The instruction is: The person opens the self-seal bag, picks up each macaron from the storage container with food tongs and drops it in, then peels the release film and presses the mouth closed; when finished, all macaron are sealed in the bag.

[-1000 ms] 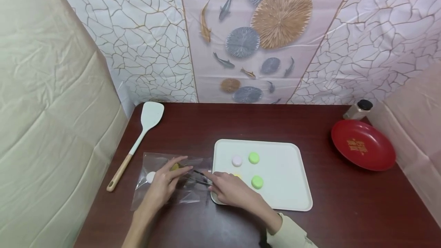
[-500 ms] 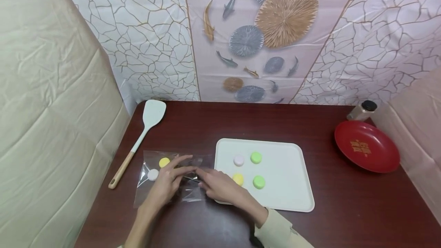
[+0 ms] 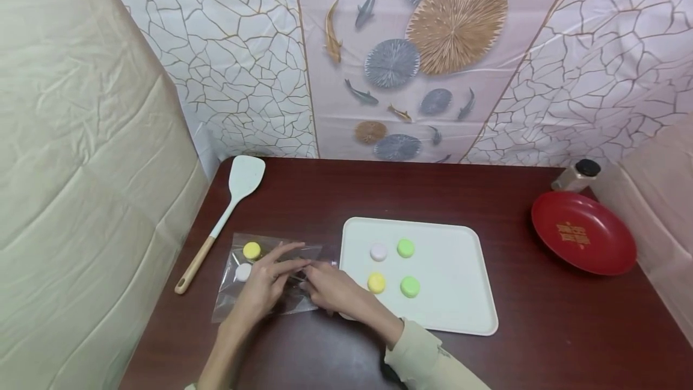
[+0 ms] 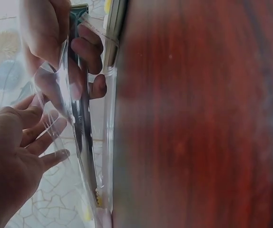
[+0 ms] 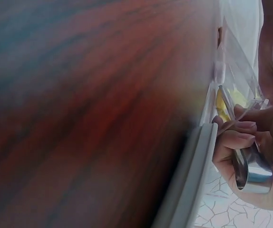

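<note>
A clear plastic bag (image 3: pixel 224 300) lies flat left of the white tray (image 3: pixel 441 275), with a yellow macaron (image 3: pixel 251 250) and a whitish macaron (image 3: pixel 243 272) inside. My left hand (image 3: pixel 260 287) holds the bag's upper film near its mouth, index and middle fingers stretched to the right. My right hand (image 3: pixel 330 286) grips metal tongs (image 5: pixel 258 173), whose bent end shows below the fingers in the right wrist view. In the left wrist view the tongs (image 4: pixel 83 123) reach into the bag, tips close to something yellow. Both hands nearly meet at the bag's mouth.
On the tray sit a lilac macaron (image 3: pixel 378 251), a yellow macaron (image 3: pixel 376 283) and two green macarons (image 3: pixel 409 286). A white spatula (image 3: pixel 216 227) with a wooden handle lies at left. A red plate (image 3: pixel 585 233) and a black-lidded jar (image 3: pixel 576 176) stand far right.
My right hand has moved left, uncovering the tray's yellow macaron. The bag's yellow macaron, earlier partly under my left fingers, now lies farther left and back. My left hand stays nearly still.
</note>
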Demonstrator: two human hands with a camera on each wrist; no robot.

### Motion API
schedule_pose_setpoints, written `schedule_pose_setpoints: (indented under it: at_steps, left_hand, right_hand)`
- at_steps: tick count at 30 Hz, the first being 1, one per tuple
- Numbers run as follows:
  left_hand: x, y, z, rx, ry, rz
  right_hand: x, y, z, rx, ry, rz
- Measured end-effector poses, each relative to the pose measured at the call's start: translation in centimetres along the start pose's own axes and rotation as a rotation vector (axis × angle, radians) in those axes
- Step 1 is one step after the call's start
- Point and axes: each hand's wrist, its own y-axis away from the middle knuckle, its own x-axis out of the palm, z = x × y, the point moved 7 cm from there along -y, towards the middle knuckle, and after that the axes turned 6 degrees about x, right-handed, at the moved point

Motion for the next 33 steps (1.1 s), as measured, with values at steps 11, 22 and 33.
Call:
schedule_pose_setpoints:
  at_steps: [11,22,33]
  left_hand:
    - [-0.2,-0.1,0.1,-0.004,-0.02,0.0]
    - [-0.7,0.3,0.1,-0.039,-0.026,0.0]
    - [-0.4,0.0,0.4,-0.036,-0.011,0.015]
  right_hand:
    - [-7.1,3.3,0.5,0.074,-0.219,0.071]
    - [-12.2,9.9,-4.1,0.099,-0.309,0.015]
    - [-15.8,17.4,-8.8,0.251,-0.327,-0.029]
